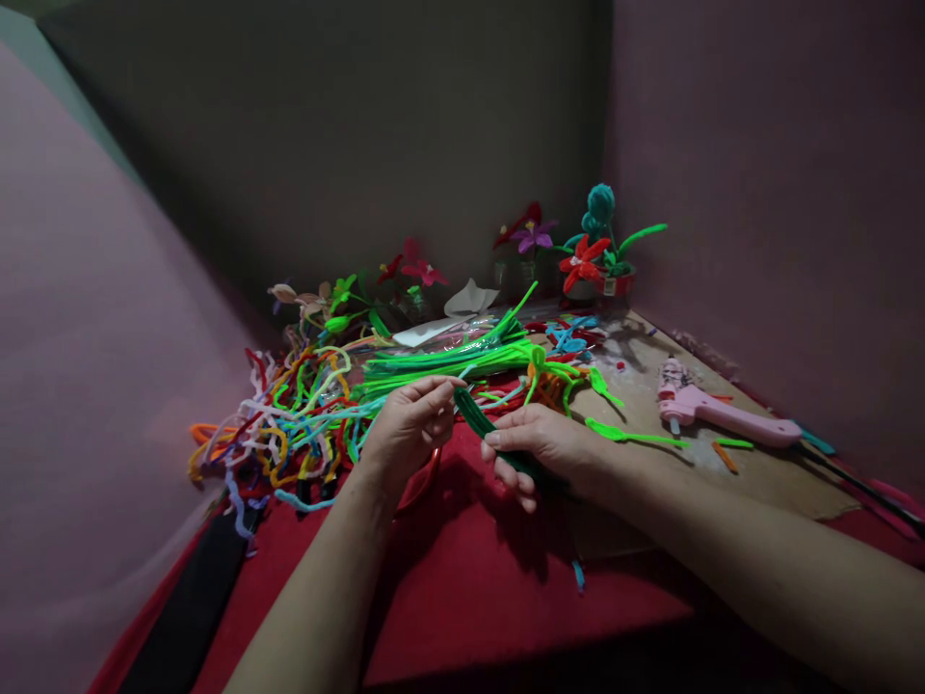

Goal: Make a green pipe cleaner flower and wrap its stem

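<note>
Red cloth (462, 598) covers the near side of the table, with a black strip (184, 598) lying along it at the left and a small light-blue snippet (579, 576) nearer the right. Beyond these, 2 bare hands meet over the cloth at a dark green chenille bundle (473, 413), which slants between them. The left hand (411, 424) pinches the bundle's far tip between thumb and forefinger. The right hand (531, 443) grips it lower down, thumb on top and fingers loosely curled beneath; shadow hides the bundle's near end.

Left of the hands spreads a tangle of many-coloured pipe cleaners (289, 414). At the right, a sheet of cardboard (780, 482) carries an orange stub (725, 458), a bright green leaf-tipped stem (611, 432) and a pink glue gun (737, 417).

Just beyond the hands lies a bundle of bright green pipe cleaners (448, 364), then white paper (426, 331). Farthest back, fuzzy flowers stand before a dark grey wall (347, 125): a pink flower (423, 273), a purple flower (533, 237), a red flower (584, 262) and a teal bloom (600, 205).
</note>
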Demonstrator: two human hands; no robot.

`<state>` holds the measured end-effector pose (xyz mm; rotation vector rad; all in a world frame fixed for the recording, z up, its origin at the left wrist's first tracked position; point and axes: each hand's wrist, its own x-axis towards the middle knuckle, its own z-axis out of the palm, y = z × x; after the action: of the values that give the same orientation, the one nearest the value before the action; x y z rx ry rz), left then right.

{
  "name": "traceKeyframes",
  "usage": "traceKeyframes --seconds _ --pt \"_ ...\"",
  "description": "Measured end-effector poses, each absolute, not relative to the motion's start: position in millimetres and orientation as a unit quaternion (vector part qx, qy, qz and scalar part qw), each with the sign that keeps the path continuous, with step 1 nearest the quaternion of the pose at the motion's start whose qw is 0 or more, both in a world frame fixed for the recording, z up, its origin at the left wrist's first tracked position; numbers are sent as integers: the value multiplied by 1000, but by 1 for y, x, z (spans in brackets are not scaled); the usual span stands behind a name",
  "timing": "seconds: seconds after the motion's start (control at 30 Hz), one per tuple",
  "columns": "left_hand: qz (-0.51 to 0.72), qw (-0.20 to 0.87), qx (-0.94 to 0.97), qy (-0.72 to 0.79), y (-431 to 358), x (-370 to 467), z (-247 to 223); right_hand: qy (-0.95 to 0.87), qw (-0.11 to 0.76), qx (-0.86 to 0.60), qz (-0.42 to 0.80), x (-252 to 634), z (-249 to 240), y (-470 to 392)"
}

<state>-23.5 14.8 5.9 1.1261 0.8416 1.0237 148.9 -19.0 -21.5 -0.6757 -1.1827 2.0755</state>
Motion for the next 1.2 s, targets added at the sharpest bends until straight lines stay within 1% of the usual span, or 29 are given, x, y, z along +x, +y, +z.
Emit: traceKeyframes --seconds 0.2,0.37,0.53,0.67,0.77,1.0,1.1,1.2 --pt "455 566 525 444 9 -17 5 -473 318 -285 771 149 -22 -19" --pt "465 551 528 448 8 -15 2 -487 316 -311 753 148 -21 -20" --pt "434 534 569 449 8 -18 6 -512 295 -348 728 146 -17 -22" --pt "410 503 600 468 6 -19 14 -551 281 -388 683 144 -17 -22" --pt "400 490 608 480 4 -20 18 -570 272 -394 667 143 -19 -22" --pt "407 556 566 453 6 -24 14 -570 271 -378 677 145 -15 -23" --pt "403 603 559 402 9 -29 14 -529 281 -339 726 149 -14 -22" --pt "385 664 534 355 10 -33 13 -483 273 -259 791 155 -16 -19"
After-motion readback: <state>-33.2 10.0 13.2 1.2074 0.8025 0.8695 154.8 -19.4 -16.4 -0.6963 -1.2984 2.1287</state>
